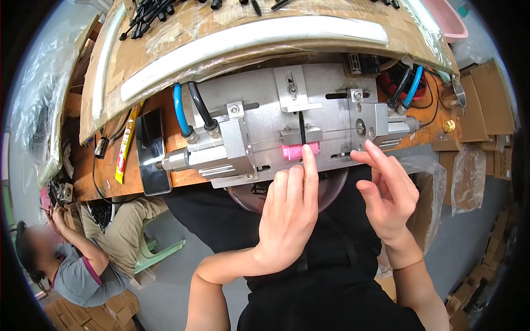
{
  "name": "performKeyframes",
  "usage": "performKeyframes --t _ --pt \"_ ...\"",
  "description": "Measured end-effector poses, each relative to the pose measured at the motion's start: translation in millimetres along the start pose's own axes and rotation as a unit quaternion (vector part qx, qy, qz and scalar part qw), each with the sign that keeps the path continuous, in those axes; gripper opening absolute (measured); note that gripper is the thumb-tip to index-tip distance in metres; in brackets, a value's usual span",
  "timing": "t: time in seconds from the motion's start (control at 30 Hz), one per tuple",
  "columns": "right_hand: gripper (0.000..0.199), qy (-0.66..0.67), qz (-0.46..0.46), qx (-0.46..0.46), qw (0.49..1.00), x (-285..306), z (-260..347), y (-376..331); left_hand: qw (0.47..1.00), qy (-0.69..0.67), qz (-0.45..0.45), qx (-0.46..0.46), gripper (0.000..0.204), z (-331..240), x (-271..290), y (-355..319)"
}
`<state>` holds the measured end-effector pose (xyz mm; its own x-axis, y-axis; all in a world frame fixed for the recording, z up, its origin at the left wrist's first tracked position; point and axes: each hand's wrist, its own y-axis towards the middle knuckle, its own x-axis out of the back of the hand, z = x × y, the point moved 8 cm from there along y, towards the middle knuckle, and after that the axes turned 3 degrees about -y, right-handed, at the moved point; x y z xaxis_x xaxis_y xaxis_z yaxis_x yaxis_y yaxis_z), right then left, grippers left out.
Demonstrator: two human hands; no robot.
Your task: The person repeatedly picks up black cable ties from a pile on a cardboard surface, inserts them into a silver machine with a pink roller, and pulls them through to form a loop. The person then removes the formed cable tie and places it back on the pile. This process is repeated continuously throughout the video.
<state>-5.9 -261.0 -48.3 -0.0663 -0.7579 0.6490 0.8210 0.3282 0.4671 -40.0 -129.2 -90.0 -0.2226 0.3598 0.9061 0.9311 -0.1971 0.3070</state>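
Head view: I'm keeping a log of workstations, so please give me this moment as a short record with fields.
Left hand: index finger extended, its tip at the pink block, by the near end of a thin black rod
Right hand: fingers apart, holding nothing visible, near the right side of the metal fixture
Hoses: blue and black, at both ends of the fixture
Left of fixture: dark phone, yellow packet
Nearby: seated co-worker at left

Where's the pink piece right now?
In the head view, the pink piece sits about midway along the metal plate, near its lower edge, beside a small metal block, at the left hand's index finger.
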Motion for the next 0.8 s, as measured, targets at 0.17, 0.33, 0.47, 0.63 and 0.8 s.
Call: performKeyframes --t 0.17,0.33,0.47,0.63,0.8 --pt "0.046 0.018 -0.019 0.007 1.0 10.6 4.6 8.2 0.996 -0.073 0.031 0.029 0.071 6.7 7.1 3.0" --pt "0.026 -0.135 -0.139 0.247 0.949 33.5 31.0 77.1 0.994 0.001 -0.078 -0.08 0.054 29.8 74.6 64.3" --pt "0.019 -0.319 -0.135 0.334 0.876 14.4 30.0 177.4 0.97 0.074 -0.217 -0.08 0.022 92.9 121.4 165.8" --pt "0.006 -0.365 -0.008 0.377 0.851 -22.6 15.1 226.2 0.994 -0.045 -0.054 -0.077 0.02 121.5 109.7 198.1" --pt "0.005 -0.294 -0.072 0.336 0.892 3.7 28.1 216.7 0.988 -0.146 -0.002 -0.046 0.016 127.0 121.6 154.4"
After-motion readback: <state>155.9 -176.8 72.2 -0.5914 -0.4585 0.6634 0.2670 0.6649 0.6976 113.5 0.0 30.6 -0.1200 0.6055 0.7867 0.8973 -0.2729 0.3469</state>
